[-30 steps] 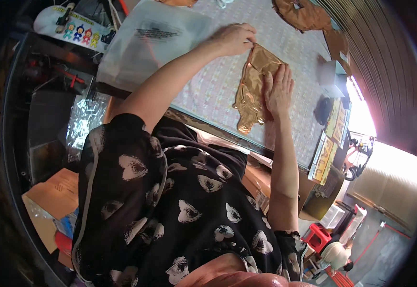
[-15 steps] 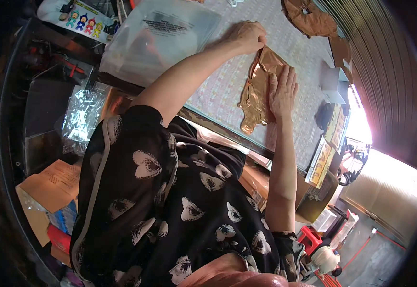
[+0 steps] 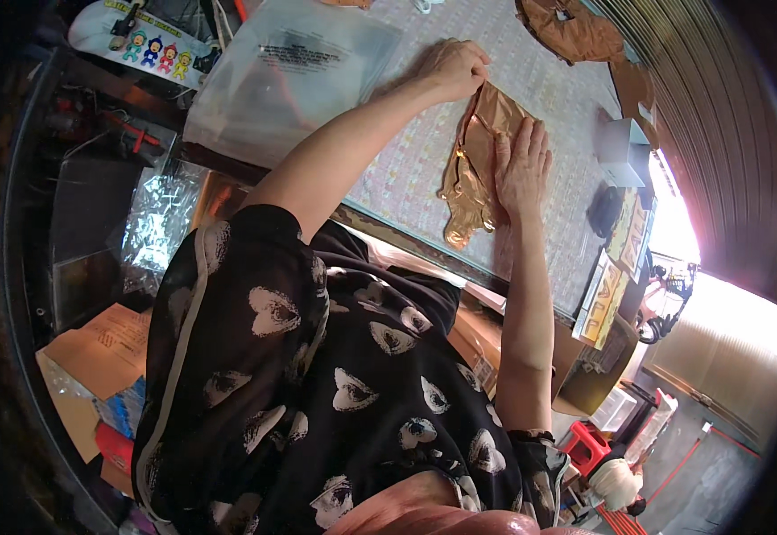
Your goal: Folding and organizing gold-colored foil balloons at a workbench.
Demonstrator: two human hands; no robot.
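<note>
I see the foil (image 3: pixel 476 165) flat on the table (image 3: pixel 397 169), lying lengthwise away from the body – copper-gold, shiny, creased. The far part is smoother and wider; the near end is crinkled, with a wavy outline and bright glints. Left hand (image 3: pixel 457 70) is curled, pinching the far corner. Right hand (image 3: pixel 522 169) lies palm down on the right edge, thumb spread off the fingers. Clear bag (image 3: pixel 290 89) sits left of it, white box (image 3: pixel 625 152) to the right.
</note>
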